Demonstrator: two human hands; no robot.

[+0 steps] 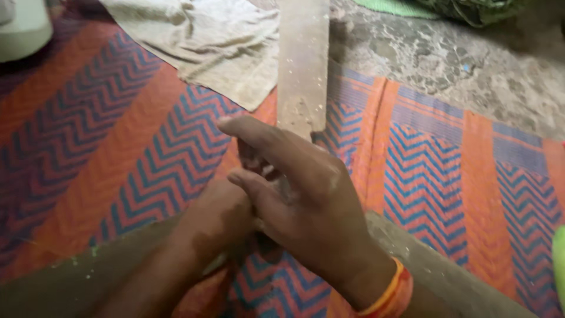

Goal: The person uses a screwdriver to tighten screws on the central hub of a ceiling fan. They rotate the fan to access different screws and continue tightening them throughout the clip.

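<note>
At frame centre my right hand point(306, 206) covers my left hand point(220, 221), and I cannot tell whether either's fingers grip anything. A worn wooden plank point(303, 65) runs from them to the top edge, over the zigzag mat point(118, 153).

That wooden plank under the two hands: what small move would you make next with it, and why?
Probably settle the right hand flat on the wooden plank before anything else. Its fingers are spread and only loosely over the near end, where the left hand is tucked underneath. The plank is dusted with pale crumbs and lies across the zigzag mat, so it may slide. What the hands hold between them is hidden.
</note>
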